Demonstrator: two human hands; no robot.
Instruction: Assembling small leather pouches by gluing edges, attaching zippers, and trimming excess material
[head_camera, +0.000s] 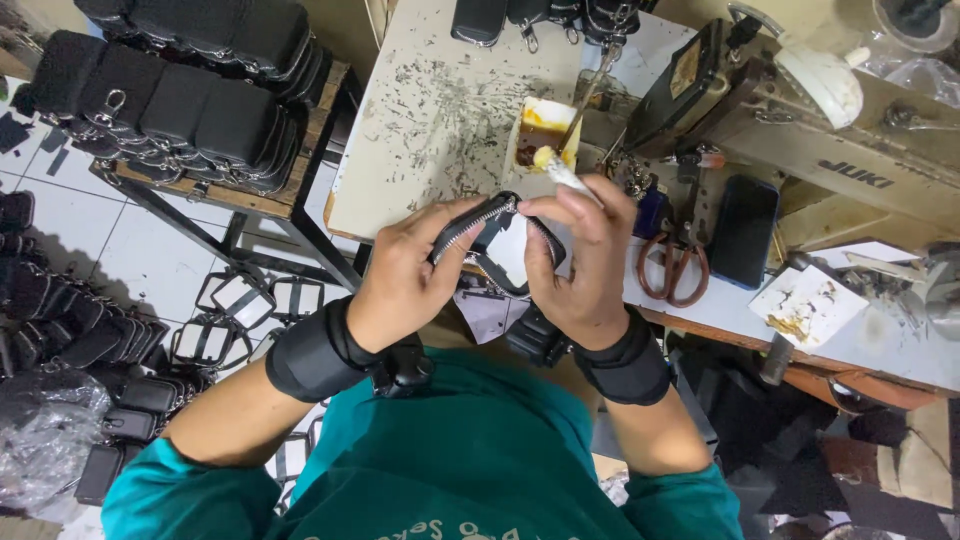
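Glue job looks maybe halfway imo: the black zippered pouch (497, 240) is up in the air over the table (420, 110) edge, w/ the zipper gaping and the brush at its rim. Left hand (405, 275) is curled shut round the pouch's left side. Right hand (580, 255) pinches a white-handled brush (562, 172) btwn thumb & fingers. Glue tub (545, 130) sits just behind. 2 stacks of pouches (200, 110) wait off left.
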